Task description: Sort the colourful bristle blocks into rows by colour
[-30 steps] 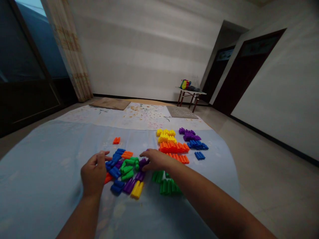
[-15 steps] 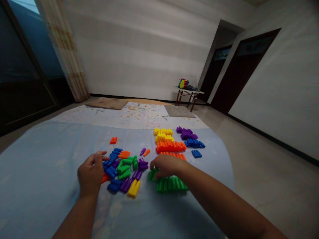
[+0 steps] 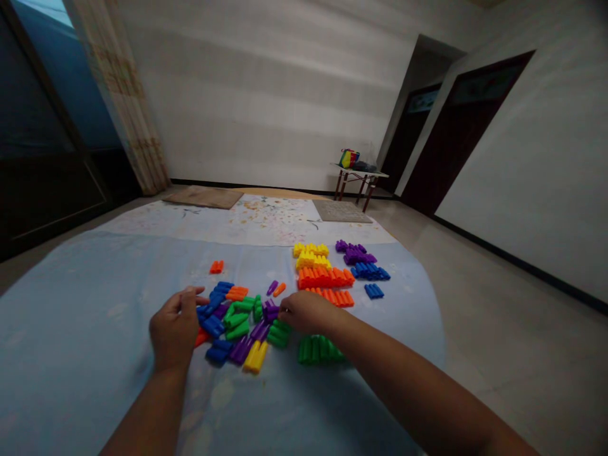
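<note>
"How do the pieces look?"
"Bright and smooth, like rounded tubes joined side by side. Between the hands lies a mixed heap: green pieces, blue pieces, purple pieces and a yellow piece — all on the pale blue cloth."
"And the right hand?"
"Fingertips bunched beside a purple cluster, just beyond a green block. I cannot tell whether they grip anything."
"The left hand?"
"Half curled against the heap's blue edge; its grip is unclear too."
"What's lined up on the right?"
"Yellow rows, orange rows and a green row, partly behind the forearm."
"Containers?"
"A multicoloured bag on the far small table — contents hidden."
</note>
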A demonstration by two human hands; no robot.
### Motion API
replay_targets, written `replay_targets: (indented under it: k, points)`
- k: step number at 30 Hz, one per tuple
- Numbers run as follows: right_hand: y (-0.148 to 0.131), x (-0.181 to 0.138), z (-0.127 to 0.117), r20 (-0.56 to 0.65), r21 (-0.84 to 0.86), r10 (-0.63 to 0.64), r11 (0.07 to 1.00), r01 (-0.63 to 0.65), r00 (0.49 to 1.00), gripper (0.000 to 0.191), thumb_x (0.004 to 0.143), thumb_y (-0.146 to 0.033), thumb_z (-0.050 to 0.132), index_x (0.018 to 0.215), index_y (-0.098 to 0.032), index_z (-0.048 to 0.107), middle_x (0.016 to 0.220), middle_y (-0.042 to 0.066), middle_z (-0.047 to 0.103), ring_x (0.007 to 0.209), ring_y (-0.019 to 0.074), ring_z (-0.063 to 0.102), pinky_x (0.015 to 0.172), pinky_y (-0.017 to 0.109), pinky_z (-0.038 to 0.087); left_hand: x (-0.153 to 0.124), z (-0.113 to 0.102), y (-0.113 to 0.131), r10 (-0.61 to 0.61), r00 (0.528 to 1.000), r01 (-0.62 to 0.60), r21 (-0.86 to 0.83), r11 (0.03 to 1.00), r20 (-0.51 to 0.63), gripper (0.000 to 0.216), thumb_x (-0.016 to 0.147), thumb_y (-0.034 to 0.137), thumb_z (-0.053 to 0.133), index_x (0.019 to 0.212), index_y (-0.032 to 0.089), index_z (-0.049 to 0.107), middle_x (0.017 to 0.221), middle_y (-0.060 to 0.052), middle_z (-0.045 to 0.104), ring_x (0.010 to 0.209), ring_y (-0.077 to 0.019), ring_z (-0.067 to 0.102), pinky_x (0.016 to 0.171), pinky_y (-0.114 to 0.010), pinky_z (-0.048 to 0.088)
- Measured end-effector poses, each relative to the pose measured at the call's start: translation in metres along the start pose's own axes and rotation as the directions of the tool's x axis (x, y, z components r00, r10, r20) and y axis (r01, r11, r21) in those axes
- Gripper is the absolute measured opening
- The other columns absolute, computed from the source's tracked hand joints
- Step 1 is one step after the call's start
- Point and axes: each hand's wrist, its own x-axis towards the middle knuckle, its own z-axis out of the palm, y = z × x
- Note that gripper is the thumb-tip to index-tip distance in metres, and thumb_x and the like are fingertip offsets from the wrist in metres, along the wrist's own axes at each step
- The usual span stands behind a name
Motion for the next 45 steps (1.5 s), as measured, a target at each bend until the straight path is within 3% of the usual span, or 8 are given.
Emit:
replay_targets:
  k: [4, 7, 12, 19, 25, 32, 38, 45]
  points:
    - [0.004, -0.008, 0.004, -0.111, 0.013, -0.089, 0.996, 0.091, 0.99, 0.031, 0.083, -0.039, 0.055, 0.107, -0.022, 0.065, 0.099, 0.008, 0.069, 0.089, 0.0212, 0.063, 0.069, 0.027, 0.043, 0.0, 0.001, 0.001, 0.012, 1.0, -0.012, 0.017, 1.0, 0.002, 0.037, 0.081, 0.047, 0.041, 0.078, 0.02, 0.066, 0.079, -0.005, 0.069, 0.086, -0.022, 0.063, 0.087, -0.038, 0.046]
    - [-0.001, -0.01, 0.013, -0.096, -0.078, -0.162, 0.985, 0.155, 0.982, 0.045, 0.075, -0.048, 0.064, 0.109, -0.019, 0.064, 0.1, 0.011, 0.066, 0.092, 0.025, 0.061, 0.073, 0.031, 0.045, 0.0, 0.001, 0.0, 0.025, 1.0, -0.025, 0.033, 0.999, 0.004, 0.038, 0.081, 0.048, 0.04, 0.078, 0.02, 0.067, 0.08, -0.005, 0.07, 0.088, -0.0223, 0.063, 0.086, -0.037, 0.046]
    - [-0.009, -0.011, 0.021, -0.069, -0.126, -0.148, 0.982, 0.139, 0.987, 0.043, 0.073, -0.038, 0.066, 0.11, -0.016, 0.062, 0.1, 0.014, 0.066, 0.091, 0.0277, 0.061, 0.074, 0.036, 0.047, -0.001, 0.0, 0.002, 0.005, 1.0, -0.006, 0.047, 0.999, 0.024, 0.035, 0.08, 0.043, 0.044, 0.086, 0.018, 0.068, 0.078, -0.005, 0.069, 0.089, -0.0213, 0.063, 0.088, -0.035, 0.046]
    - [0.04, -0.049, -0.006, -0.314, 0.327, 0.184, 0.942, -0.076, 0.931, 0.04, 0.078, -0.031, 0.061, 0.115, -0.019, 0.058, 0.098, 0.006, 0.067, 0.082, 0.0157, 0.061, 0.069, 0.024, 0.043, -0.001, 0.001, 0.006, -0.003, 1.0, 0.003, 0.043, 0.999, 0.008, 0.034, 0.079, 0.04, 0.044, 0.087, 0.017, 0.068, 0.076, -0.004, 0.068, 0.09, -0.0205, 0.062, 0.089, -0.033, 0.045]
    - [0.076, -0.079, -0.005, -0.211, 0.255, 0.318, 0.931, -0.262, 0.924, 0.035, 0.076, -0.032, 0.06, 0.108, -0.019, 0.062, 0.085, 0.002, 0.068, 0.073, 0.0148, 0.06, 0.06, 0.023, 0.037, 0.0, 0.003, 0.003, -0.021, 0.999, 0.019, 0.084, 0.996, 0.028, 0.034, 0.079, 0.04, 0.043, 0.088, 0.019, 0.068, 0.077, -0.002, 0.068, 0.089, -0.0201, 0.062, 0.084, -0.032, 0.045]
    - [0.081, -0.077, 0.017, -0.114, 0.117, 0.4, 0.914, -0.388, 0.909, 0.033, 0.074, -0.039, 0.061, 0.102, -0.021, 0.065, 0.086, 0.004, 0.069, 0.077, 0.0179, 0.061, 0.059, 0.024, 0.034, -0.001, 0.003, 0.001, -0.025, 1.0, 0.025, 0.073, 0.997, 0.005, 0.032, 0.078, 0.04, 0.045, 0.085, 0.02, 0.069, 0.076, -0.002, 0.068, 0.088, -0.0204, 0.062, 0.083, -0.032, 0.046]
    - [0.079, -0.074, 0.021, -0.132, 0.169, 0.4, 0.911, -0.377, 0.907, 0.033, 0.079, -0.045, 0.057, 0.1, -0.02, 0.065, 0.087, 0.006, 0.07, 0.078, 0.0182, 0.063, 0.061, 0.025, 0.036, -0.002, 0.002, 0.005, -0.031, 0.999, 0.029, 0.099, 0.995, 0.014, 0.034, 0.079, 0.041, 0.043, 0.087, 0.02, 0.068, 0.078, -0.002, 0.068, 0.087, -0.0196, 0.062, 0.084, -0.032, 0.046]
    - [0.095, -0.082, 0.025, -0.098, 0.26, 0.402, 0.893, -0.367, 0.91, 0.033, 0.081, -0.036, 0.057, 0.109, -0.02, 0.063, 0.09, 0.005, 0.072, 0.079, 0.0164, 0.064, 0.066, 0.024, 0.041, -0.002, 0.002, 0.005, 0.008, 1.0, -0.009, 0.087, 0.996, 0.007, 0.034, 0.079, 0.041, 0.043, 0.085, 0.018, 0.068, 0.074, -0.003, 0.068, 0.088, -0.0205, 0.062, 0.084, -0.032, 0.046]
